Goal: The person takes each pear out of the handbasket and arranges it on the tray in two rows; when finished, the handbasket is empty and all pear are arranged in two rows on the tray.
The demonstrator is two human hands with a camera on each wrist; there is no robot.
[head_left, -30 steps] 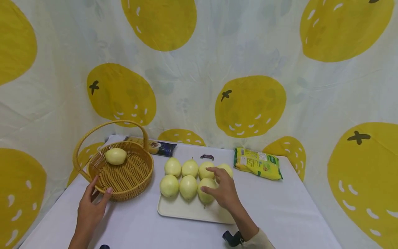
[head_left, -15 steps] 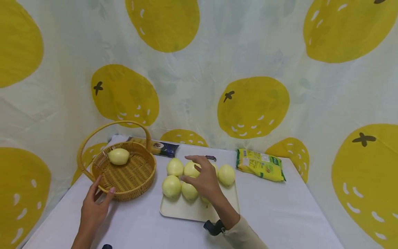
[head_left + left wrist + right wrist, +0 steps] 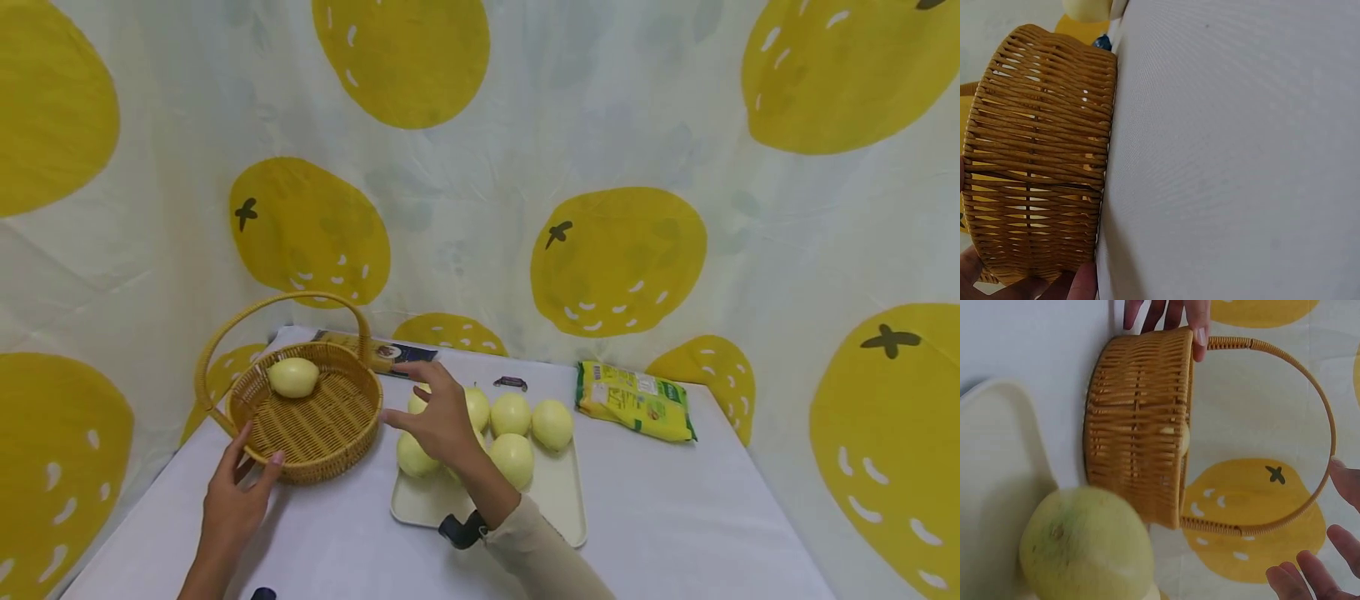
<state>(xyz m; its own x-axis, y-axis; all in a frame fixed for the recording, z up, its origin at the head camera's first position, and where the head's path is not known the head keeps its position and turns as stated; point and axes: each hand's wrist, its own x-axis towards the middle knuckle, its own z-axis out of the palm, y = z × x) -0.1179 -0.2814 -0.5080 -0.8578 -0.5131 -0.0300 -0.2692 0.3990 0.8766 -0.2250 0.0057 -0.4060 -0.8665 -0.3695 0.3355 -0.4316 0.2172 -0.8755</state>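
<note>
My left hand (image 3: 234,508) grips the near left rim of a round woven basket (image 3: 330,467) with a tall arched handle. In the right wrist view its fingers (image 3: 1197,325) lie at the rim and along the outer wall. One pale yellow pear (image 3: 294,377) lies inside the basket. My right hand (image 3: 438,423) is over the left side of a cream tray (image 3: 420,505), thumb and fingers spread apart, holding nothing. Its thumb overlaps the basket's right rim in the head view. Several similar pears (image 3: 552,425) sit in rows on the tray, some hidden behind the right hand and forearm.
A yellow and green packet (image 3: 637,402) lies right of the tray. Behind the basket is a long dark blue and yellow packet (image 3: 408,353). A small dark wrapped item (image 3: 511,382) lies beyond the pears. A fruit-print curtain (image 3: 465,250) stands behind the table.
My right hand has moved left across the pears, from the tray's right side to near the basket. The left hand has stayed at the rim. The whole view has shifted slightly.
</note>
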